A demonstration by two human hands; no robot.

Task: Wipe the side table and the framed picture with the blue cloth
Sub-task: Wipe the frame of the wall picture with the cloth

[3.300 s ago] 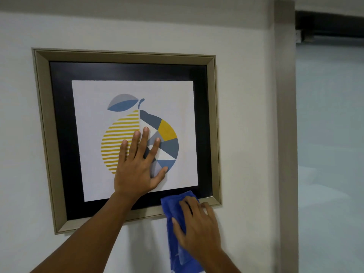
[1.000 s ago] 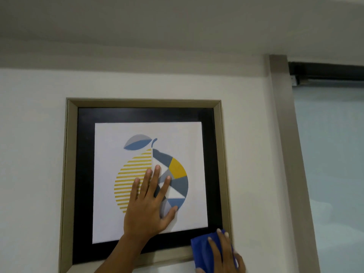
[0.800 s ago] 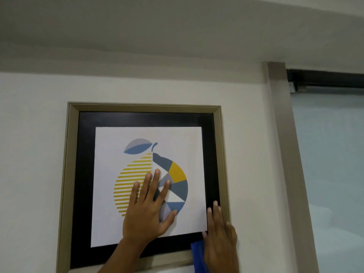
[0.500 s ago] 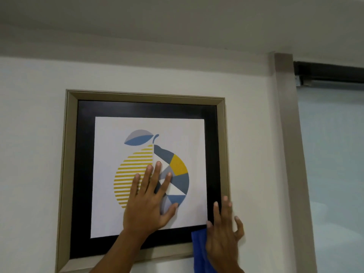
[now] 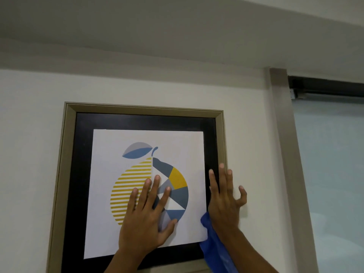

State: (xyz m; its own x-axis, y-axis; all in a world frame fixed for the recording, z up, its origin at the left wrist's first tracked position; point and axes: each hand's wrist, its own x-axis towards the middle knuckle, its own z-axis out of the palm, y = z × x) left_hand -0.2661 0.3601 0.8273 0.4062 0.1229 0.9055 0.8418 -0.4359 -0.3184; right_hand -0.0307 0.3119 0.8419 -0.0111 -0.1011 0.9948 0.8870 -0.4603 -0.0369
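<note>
The framed picture (image 5: 137, 119) hangs on a white wall: a beige frame, black mat and a print of a striped yellow and blue fruit. My left hand (image 5: 146, 219) lies flat with fingers spread on the print's lower middle. My right hand (image 5: 224, 201) presses the blue cloth (image 5: 213, 251) against the frame's right edge, fingers pointing up and spread. Most of the cloth hangs below my palm along my wrist. The side table is out of view.
A beige door jamb (image 5: 283, 154) runs down the wall right of the picture. Beyond it is a frosted glass panel (image 5: 334, 184) under a dark track (image 5: 325, 87). The ceiling (image 5: 177, 26) is close above.
My right hand with the cloth has slid from the frame's bottom right corner up along the right edge. My left hand has stayed on the print. The view tilted upward.
</note>
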